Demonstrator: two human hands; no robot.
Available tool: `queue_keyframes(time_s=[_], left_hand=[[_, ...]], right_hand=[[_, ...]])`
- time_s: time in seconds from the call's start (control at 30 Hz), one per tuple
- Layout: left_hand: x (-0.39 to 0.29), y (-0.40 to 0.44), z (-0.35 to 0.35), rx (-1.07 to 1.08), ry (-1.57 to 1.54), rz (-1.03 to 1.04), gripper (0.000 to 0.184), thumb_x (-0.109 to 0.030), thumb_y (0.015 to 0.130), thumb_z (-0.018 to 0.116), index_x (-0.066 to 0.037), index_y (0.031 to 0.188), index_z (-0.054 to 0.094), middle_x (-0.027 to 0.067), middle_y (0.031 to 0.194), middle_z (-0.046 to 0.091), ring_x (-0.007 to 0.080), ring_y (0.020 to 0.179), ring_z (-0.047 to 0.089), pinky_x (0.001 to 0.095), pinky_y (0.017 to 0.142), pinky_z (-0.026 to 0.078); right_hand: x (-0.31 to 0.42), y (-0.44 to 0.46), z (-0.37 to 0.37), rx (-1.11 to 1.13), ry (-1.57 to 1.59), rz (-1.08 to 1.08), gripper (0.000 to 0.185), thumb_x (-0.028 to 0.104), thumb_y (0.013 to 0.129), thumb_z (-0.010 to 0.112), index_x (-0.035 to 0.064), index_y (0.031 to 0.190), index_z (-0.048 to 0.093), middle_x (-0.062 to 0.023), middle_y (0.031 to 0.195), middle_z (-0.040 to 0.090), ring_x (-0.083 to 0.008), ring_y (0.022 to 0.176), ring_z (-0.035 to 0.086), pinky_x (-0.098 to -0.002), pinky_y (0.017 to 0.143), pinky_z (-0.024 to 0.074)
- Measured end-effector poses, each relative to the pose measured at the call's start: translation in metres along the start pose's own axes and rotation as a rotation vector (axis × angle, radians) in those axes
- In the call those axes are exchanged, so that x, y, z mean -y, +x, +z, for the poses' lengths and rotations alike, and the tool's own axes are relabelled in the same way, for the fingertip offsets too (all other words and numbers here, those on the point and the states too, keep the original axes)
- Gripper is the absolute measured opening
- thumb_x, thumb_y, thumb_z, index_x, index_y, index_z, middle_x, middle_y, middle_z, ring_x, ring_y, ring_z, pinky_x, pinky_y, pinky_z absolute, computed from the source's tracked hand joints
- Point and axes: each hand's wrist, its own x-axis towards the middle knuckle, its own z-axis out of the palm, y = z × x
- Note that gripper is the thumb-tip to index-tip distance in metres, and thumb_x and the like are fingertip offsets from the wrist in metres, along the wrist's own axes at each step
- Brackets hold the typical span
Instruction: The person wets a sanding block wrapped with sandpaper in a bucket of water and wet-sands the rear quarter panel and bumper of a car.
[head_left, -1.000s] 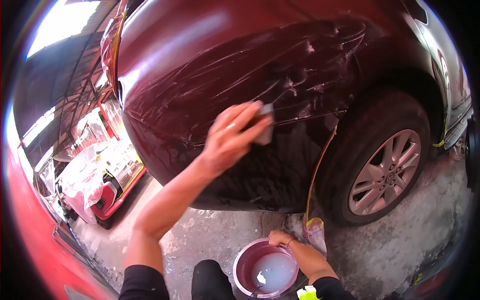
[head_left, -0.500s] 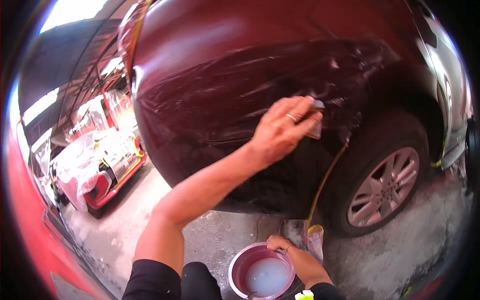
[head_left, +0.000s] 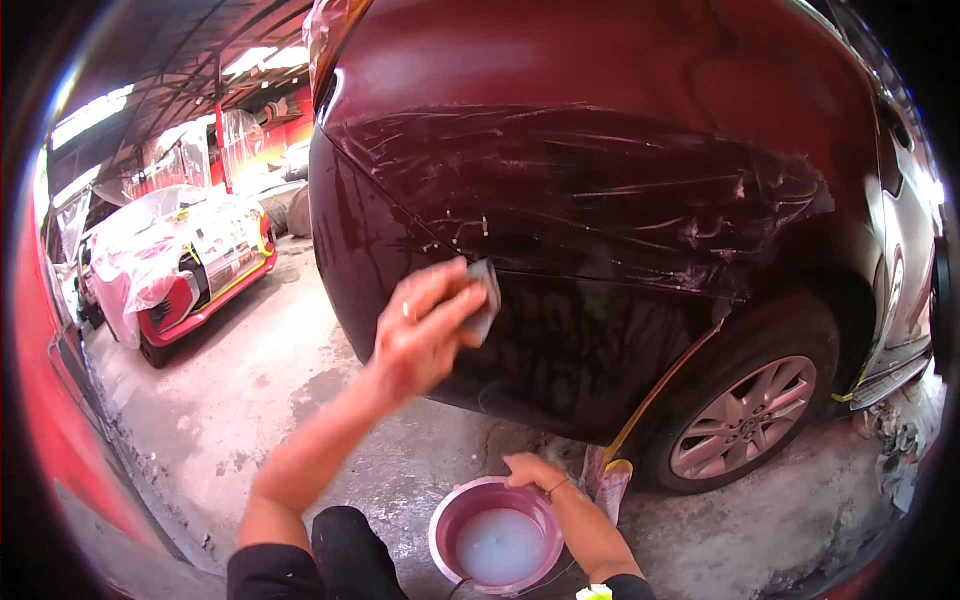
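Note:
My left hand [head_left: 418, 335], a ring on one finger, is closed on a small grey sanding block [head_left: 484, 302]. It is in front of the wet, dark red car body [head_left: 600, 340], close to the lower body panel; whether the block touches the surface is unclear. Below, my right hand [head_left: 530, 470] grips the rim of a pinkish plastic basin [head_left: 450, 510] holding cloudy, whitish water [head_left: 500, 546]. Streaky wet smears cover the dull patch [head_left: 600, 180] above the panel seam.
The car's rear wheel [head_left: 745, 425] is to the right, with yellowish masking tape [head_left: 665, 385] along the arch edge and hanging plastic [head_left: 612, 490]. A plastic-draped red car [head_left: 180, 275] stands behind at left. A red surface [head_left: 65, 400] borders the left edge.
My left hand has moved left and down across the bodywork with the sanding block, away from the wheel arch. My right hand stays at the basin rim. The camera view has shifted.

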Motion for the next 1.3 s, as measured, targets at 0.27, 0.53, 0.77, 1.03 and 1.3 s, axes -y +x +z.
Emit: queue_keyframes(time_s=[0.27, 0.53, 0.77, 1.03, 1.3], left_hand=[[-0.137, -0.34, 0.031, 0.231, -1.132, -2.321, 0.059, -0.001, 0.082, 0.071, 0.001, 0.136, 0.046, 0.0156, 0.104, 0.066, 0.0271, 0.087, 0.069, 0.0518, 0.067, 0.06], [-0.181, -0.402, 0.094, 0.305, -0.949, -2.337, 0.029, -0.009, 0.086, 0.074, 0.012, 0.101, 0.061, 0.0164, 0.085, 0.067, 0.0263, 0.065, 0.068, 0.0359, 0.052, 0.055], [-0.172, -0.379, 0.073, 0.623, -0.947, -2.13, 0.062, -0.052, 0.099, 0.049, 0.006, 0.103, 0.069, 0.0225, 0.099, 0.071, 0.0325, 0.087, 0.072, 0.0411, 0.077, 0.057], [-0.044, -0.029, 0.018, 0.226, 0.239, -0.215, 0.044, -0.012, 0.095, 0.056, 0.009, 0.133, 0.054, 0.0305, 0.146, 0.045, 0.0457, 0.14, 0.039, 0.0563, 0.117, 0.026], [-0.002, 0.116, 0.139, 0.021, 0.507, -0.134, 0.074, -0.039, 0.101, 0.043, 0.012, 0.151, 0.023, 0.0279, 0.162, 0.015, 0.04, 0.153, 0.01, 0.0527, 0.123, 0.005]], right_hand=[[0.091, -0.081, -0.065, -0.064, 0.565, 0.062, 0.035, 0.028, 0.086, 0.072, 0.002, 0.099, 0.052, -0.0127, 0.094, 0.066, -0.0306, 0.084, 0.068, -0.036, 0.075, 0.0545], [0.134, -0.096, 0.0, -0.165, 0.159, -0.072, 0.055, 0.046, 0.079, 0.078, 0.0003, 0.094, 0.052, -0.0224, 0.095, 0.063, -0.0393, 0.093, 0.066, -0.0506, 0.076, 0.0522], [0.081, -0.106, 0.025, 0.017, 0.114, -0.056, 0.047, 0.041, 0.085, 0.071, 0.0013, 0.102, 0.054, -0.0236, 0.094, 0.064, -0.0437, 0.092, 0.064, -0.0526, 0.075, 0.0509], [0.072, -0.138, 0.026, -0.054, 0.206, 0.104, 0.041, 0.04, 0.091, 0.06, 0.0032, 0.106, 0.051, -0.0262, 0.082, 0.066, -0.0453, 0.08, 0.066, -0.0544, 0.07, 0.0503], [0.054, -0.132, 0.049, -0.171, 0.211, 0.116, 0.042, 0.041, 0.091, 0.059, 0.0027, 0.105, 0.05, -0.0252, 0.08, 0.067, -0.0458, 0.077, 0.067, -0.0552, 0.068, 0.0514]])
